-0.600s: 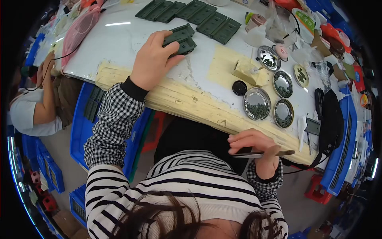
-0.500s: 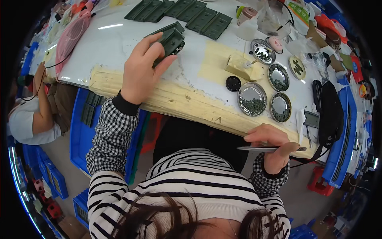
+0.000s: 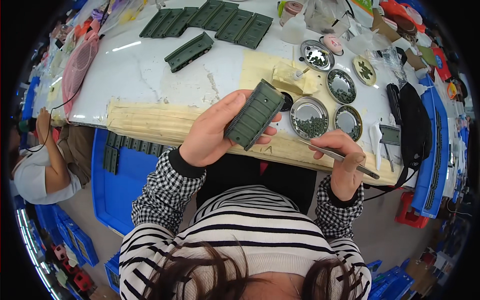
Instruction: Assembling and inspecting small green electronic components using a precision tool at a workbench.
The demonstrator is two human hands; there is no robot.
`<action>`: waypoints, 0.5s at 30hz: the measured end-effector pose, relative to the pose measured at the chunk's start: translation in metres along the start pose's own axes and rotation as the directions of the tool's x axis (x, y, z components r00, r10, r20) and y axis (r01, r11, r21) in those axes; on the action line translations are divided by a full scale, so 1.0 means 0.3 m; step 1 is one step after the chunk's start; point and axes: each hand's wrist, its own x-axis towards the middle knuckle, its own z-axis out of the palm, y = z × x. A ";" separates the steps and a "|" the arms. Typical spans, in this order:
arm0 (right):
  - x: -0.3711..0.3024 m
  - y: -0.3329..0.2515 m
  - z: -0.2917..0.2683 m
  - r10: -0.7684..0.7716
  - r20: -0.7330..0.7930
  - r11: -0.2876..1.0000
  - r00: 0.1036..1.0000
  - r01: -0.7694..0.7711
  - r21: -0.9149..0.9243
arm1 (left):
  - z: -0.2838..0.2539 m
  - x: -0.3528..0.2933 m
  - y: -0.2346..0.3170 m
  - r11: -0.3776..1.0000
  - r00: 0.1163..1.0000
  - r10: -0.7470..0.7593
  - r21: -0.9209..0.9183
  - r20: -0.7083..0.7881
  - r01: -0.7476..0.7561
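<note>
My left hand [image 3: 210, 134] is closed around a long dark green moulded plastic part [image 3: 256, 115] with ribs across it. The part is held tilted above the table's front edge. To its right, my right hand [image 3: 345, 162] grips metal tweezers [image 3: 368, 172], their tips pointing left toward the part without touching it. Just beyond the tweezers stand round metal dishes, the nearer left one [image 3: 308, 105] and the nearer right one [image 3: 346, 114], both with tiny green pieces inside. A similar green part [image 3: 189, 52] lies alone on the table, farther left.
Several more green parts [image 3: 220, 19] lie in a row at the back. A yellow taped block [image 3: 290, 80] stands behind the dishes, beside a black cap [image 3: 287, 101]. A blue crate [image 3: 115, 195] with green parts sits below the table's left edge. A co-worker [image 3: 45, 175] is at far left.
My left hand has come nearer and to the right from the far green parts, bringing one with it. My right hand has shifted little; the tweezers now slant with their tips raised.
</note>
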 end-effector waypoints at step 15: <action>0.012 0.000 0.002 -0.023 0.054 1.000 0.998 0.024 -0.011 | -0.171 0.010 0.148 -0.114 0.784 0.593 0.983 0.184 -0.144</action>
